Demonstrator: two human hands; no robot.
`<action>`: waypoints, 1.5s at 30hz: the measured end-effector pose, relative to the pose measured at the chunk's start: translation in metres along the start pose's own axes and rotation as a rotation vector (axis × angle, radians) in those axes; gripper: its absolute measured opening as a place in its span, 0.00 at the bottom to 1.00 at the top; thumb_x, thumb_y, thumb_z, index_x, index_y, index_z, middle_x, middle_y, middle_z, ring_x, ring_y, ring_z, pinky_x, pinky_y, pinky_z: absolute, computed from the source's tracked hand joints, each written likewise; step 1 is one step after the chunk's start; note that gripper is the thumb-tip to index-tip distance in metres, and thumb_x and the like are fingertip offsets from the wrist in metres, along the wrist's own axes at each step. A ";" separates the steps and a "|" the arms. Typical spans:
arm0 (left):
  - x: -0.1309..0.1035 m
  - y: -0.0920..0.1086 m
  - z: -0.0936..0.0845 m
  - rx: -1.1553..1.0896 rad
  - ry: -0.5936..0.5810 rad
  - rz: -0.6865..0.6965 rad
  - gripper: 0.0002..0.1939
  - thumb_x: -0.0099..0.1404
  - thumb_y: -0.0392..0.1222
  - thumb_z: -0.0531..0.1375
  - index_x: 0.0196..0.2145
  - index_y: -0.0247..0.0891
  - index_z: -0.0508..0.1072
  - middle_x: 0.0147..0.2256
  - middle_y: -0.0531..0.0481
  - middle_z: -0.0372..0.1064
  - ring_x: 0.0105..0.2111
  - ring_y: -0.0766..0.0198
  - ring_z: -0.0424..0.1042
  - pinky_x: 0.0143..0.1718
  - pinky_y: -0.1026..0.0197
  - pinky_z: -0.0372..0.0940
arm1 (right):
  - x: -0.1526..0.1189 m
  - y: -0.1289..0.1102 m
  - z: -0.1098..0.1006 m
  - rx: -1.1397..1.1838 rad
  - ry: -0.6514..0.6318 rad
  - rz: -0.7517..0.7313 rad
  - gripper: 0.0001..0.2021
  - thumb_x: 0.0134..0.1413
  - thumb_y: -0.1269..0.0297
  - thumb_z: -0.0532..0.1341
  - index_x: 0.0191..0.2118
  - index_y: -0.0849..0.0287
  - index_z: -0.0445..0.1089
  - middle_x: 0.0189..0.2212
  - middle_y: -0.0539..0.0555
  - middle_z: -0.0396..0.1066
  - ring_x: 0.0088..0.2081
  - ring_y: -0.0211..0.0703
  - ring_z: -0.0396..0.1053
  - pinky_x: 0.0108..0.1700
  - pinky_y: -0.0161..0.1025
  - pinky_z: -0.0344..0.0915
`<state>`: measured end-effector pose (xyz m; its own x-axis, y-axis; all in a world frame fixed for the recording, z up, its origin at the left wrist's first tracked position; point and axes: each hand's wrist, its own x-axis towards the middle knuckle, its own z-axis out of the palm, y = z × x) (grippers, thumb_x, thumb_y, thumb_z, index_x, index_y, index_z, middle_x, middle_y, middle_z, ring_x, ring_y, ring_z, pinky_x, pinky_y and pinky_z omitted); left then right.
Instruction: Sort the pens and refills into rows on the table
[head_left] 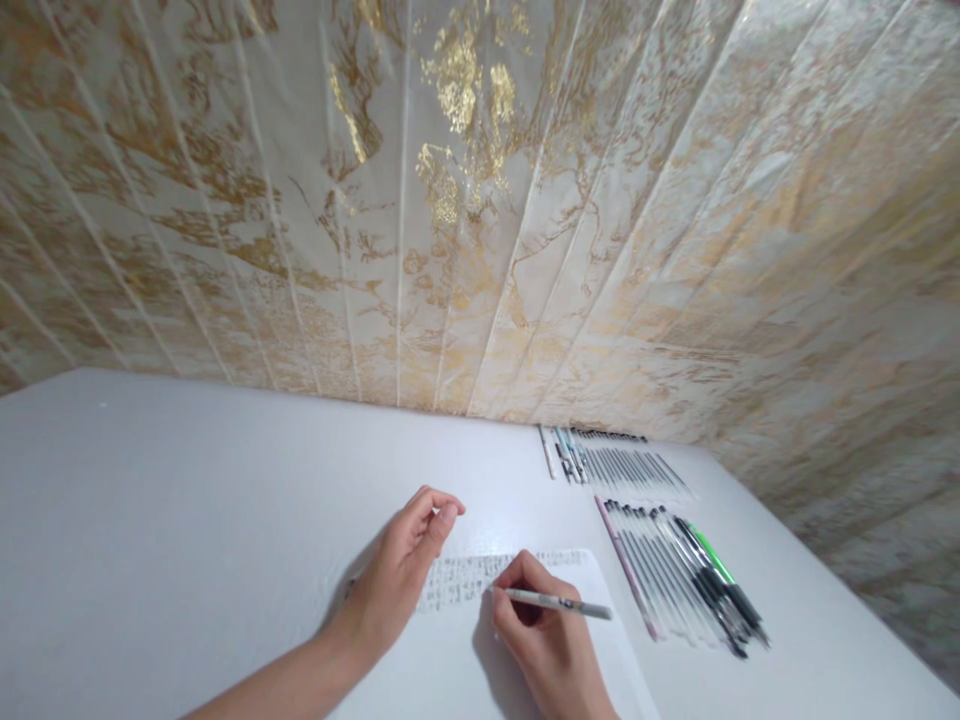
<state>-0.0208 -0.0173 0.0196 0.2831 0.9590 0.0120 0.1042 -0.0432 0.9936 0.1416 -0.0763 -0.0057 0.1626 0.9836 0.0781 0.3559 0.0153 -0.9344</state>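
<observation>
A white sheet of paper (pixel 600 640) with several lines of dark handwriting along its upper part lies on the white table. My right hand (pixel 551 640) rests on the sheet and pinches a grey-and-white pen (pixel 559 602), its tip at the end of a written line. To the left, my left hand (pixel 401 565) lies on its side at the left part of the sheet, its fingers curled and thumb near the index finger, with nothing visible between them. Part of the writing is hidden behind both hands.
Right of the sheet, a pink pen (pixel 626 568), grey refills, dark pens and a green pen (pixel 712 553) lie in a row on the table (pixel 187 520). More pens and refills (pixel 626 468) lie behind them, near a gold-patterned curtain (pixel 465 300).
</observation>
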 end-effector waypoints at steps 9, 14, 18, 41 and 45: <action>0.001 -0.002 0.001 0.011 -0.008 -0.010 0.19 0.68 0.58 0.49 0.39 0.41 0.67 0.26 0.57 0.56 0.28 0.64 0.58 0.31 0.62 0.55 | 0.001 0.004 -0.003 -0.019 -0.047 -0.004 0.06 0.48 0.68 0.57 0.23 0.56 0.61 0.16 0.46 0.60 0.21 0.37 0.54 0.24 0.36 0.50; 0.000 -0.003 0.001 0.010 -0.004 -0.008 0.19 0.68 0.58 0.49 0.40 0.41 0.67 0.27 0.57 0.56 0.28 0.64 0.58 0.32 0.62 0.55 | 0.002 0.001 -0.004 0.005 -0.098 0.031 0.06 0.48 0.68 0.57 0.23 0.56 0.60 0.16 0.45 0.58 0.20 0.35 0.54 0.24 0.35 0.51; 0.001 -0.003 0.001 0.010 -0.002 -0.005 0.19 0.68 0.58 0.49 0.41 0.41 0.68 0.27 0.56 0.57 0.29 0.64 0.59 0.32 0.62 0.56 | 0.003 -0.003 -0.005 -0.028 -0.087 0.027 0.06 0.48 0.68 0.57 0.23 0.56 0.60 0.17 0.45 0.58 0.22 0.36 0.54 0.25 0.35 0.52; 0.000 -0.004 0.001 0.030 0.004 0.011 0.19 0.68 0.57 0.50 0.42 0.41 0.70 0.26 0.55 0.60 0.27 0.64 0.59 0.28 0.64 0.55 | 0.000 -0.006 -0.003 0.060 -0.028 0.021 0.06 0.45 0.69 0.58 0.21 0.57 0.61 0.15 0.45 0.58 0.20 0.34 0.54 0.23 0.34 0.50; 0.000 -0.004 0.001 0.033 0.004 0.015 0.19 0.68 0.57 0.50 0.41 0.41 0.70 0.26 0.56 0.60 0.27 0.64 0.59 0.29 0.63 0.56 | -0.001 -0.002 -0.001 0.060 -0.027 0.029 0.06 0.45 0.68 0.57 0.21 0.57 0.61 0.15 0.45 0.58 0.19 0.34 0.54 0.22 0.34 0.50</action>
<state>-0.0199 -0.0173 0.0153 0.2807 0.9594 0.0276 0.1317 -0.0671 0.9890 0.1419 -0.0772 -0.0038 0.1467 0.9883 0.0421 0.2954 -0.0031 -0.9554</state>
